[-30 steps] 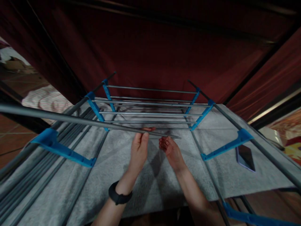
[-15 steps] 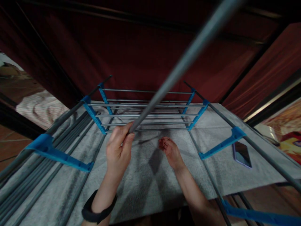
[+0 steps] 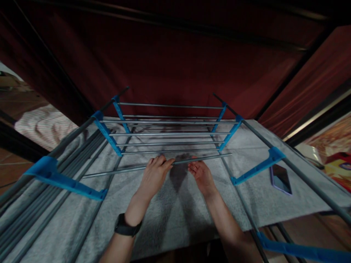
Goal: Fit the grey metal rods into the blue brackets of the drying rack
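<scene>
A grey metal tube (image 3: 128, 170) lies nearly crosswise above the towel, its right end slightly higher in view. My left hand (image 3: 156, 173), with a black band (image 3: 127, 225) on the wrist, is closed round the tube near its middle. Close by, my right hand (image 3: 202, 177) has its fingers curled about the tube right of the middle; the grip looks light. Beyond both hands stands a rack frame of grey tubes with blue plastic brackets (image 3: 108, 134), several crossbars (image 3: 170, 134) fitted between them. Nearer blue brackets (image 3: 65, 179) on each side have no crossbar joining them.
Several loose grey tubes (image 3: 59, 170) lie along the left side. A phone (image 3: 281, 179) rests on the grey towel (image 3: 170, 219) at the right. Dark red fabric (image 3: 170, 62) hangs behind the rack. Striped cloth (image 3: 45, 124) is at the far left.
The tube in my left hand has swung down from pointing steeply up and right to lying crosswise. My left hand moved right, and my right hand now meets the tube.
</scene>
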`<state>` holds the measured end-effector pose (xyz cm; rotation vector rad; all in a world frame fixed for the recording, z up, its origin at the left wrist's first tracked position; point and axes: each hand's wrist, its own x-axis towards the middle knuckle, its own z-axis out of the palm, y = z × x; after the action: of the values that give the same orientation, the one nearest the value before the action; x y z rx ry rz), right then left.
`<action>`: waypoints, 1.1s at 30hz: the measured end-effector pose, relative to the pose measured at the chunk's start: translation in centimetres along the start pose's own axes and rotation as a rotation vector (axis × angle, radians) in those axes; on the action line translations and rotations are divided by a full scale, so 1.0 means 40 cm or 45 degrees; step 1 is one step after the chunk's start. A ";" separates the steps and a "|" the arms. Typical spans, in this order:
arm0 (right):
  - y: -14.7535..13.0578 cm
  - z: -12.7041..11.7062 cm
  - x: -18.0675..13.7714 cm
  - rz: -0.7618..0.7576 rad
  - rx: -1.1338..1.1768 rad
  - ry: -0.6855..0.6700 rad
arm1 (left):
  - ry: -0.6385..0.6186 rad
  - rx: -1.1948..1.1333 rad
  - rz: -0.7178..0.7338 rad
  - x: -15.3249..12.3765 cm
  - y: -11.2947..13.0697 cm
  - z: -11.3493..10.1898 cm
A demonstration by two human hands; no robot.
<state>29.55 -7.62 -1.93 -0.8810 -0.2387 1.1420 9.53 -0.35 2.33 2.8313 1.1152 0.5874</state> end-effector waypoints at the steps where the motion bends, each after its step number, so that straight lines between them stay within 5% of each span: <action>1: -0.001 0.000 0.000 -0.001 0.013 -0.005 | -0.040 -0.002 -0.013 -0.001 -0.006 0.008; 12: 0.021 -0.004 0.006 -0.070 -0.070 -0.031 | -0.140 -0.006 -0.013 -0.007 -0.011 0.057; 21: 0.032 -0.039 0.022 -0.050 -0.075 0.166 | -0.220 -0.041 -0.229 0.005 -0.020 0.033; 33: 0.041 -0.045 0.031 -0.001 -0.045 0.119 | -0.176 -0.067 -0.148 0.000 -0.017 0.055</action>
<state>30.01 -7.20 -4.58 -0.9630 -0.1831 1.0962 9.88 0.36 0.16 2.6934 1.2101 0.4002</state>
